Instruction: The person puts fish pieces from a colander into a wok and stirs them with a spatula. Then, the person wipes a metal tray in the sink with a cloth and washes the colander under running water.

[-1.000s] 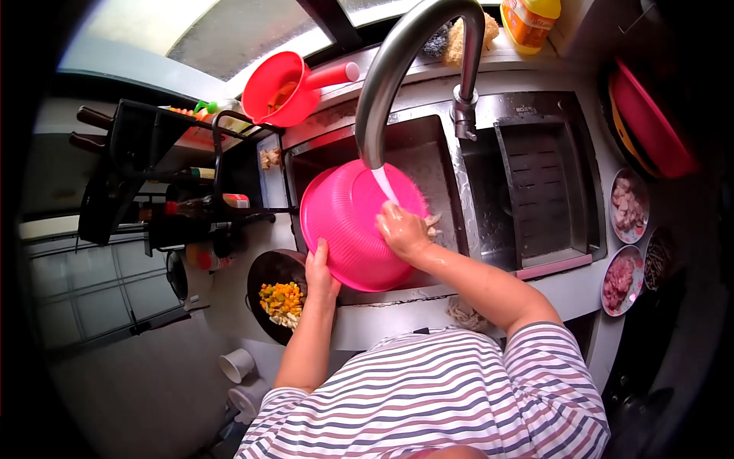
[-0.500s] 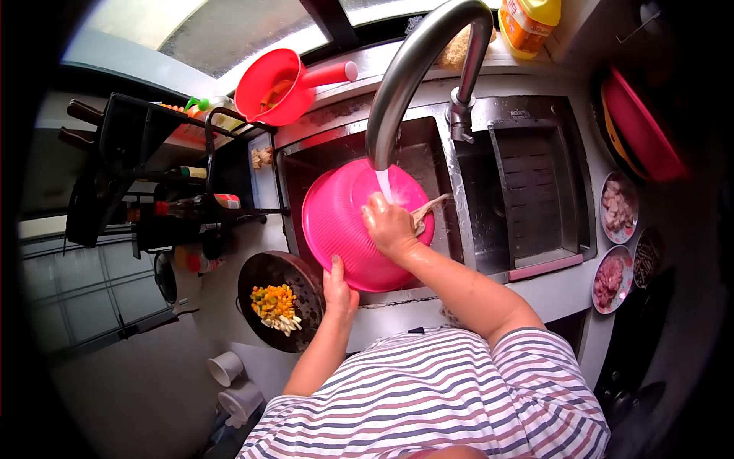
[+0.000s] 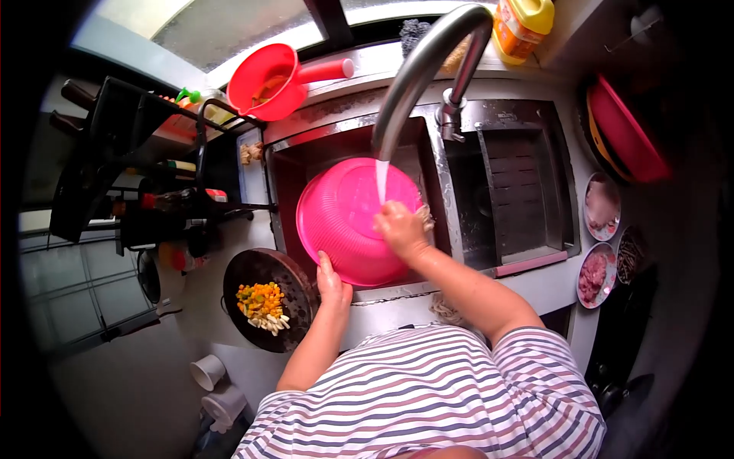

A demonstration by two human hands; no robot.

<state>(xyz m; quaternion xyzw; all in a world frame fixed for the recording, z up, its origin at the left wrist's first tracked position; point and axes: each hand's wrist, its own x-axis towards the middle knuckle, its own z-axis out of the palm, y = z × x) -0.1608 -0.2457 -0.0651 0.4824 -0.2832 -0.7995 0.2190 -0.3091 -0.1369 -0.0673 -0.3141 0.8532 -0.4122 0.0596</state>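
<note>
A ribbed pink plastic colander (image 3: 342,222) is tilted bottom up in the left sink basin (image 3: 284,164). My left hand (image 3: 333,283) grips its near rim, fingers lying along the outside. Over its upturned base, my right hand (image 3: 401,229) is closed on a pale, wet cloth (image 3: 426,217), which sticks out on the right side. Water from the curved faucet (image 3: 397,99) runs down right by my right hand's knuckles. The fingers partly hide the cloth.
At left are a wok (image 3: 248,336) with diced vegetables and a black rack (image 3: 202,145). A red dipper (image 3: 267,84) and yellow bottle (image 3: 524,29) stand behind the sink. Meat bowls (image 3: 609,284) sit at right, near a red basin (image 3: 623,134).
My right hand has shifted slightly down and right across the colander's base, and the cloth is now bunched closer to it. My left hand stays on the rim. The view has moved a little.
</note>
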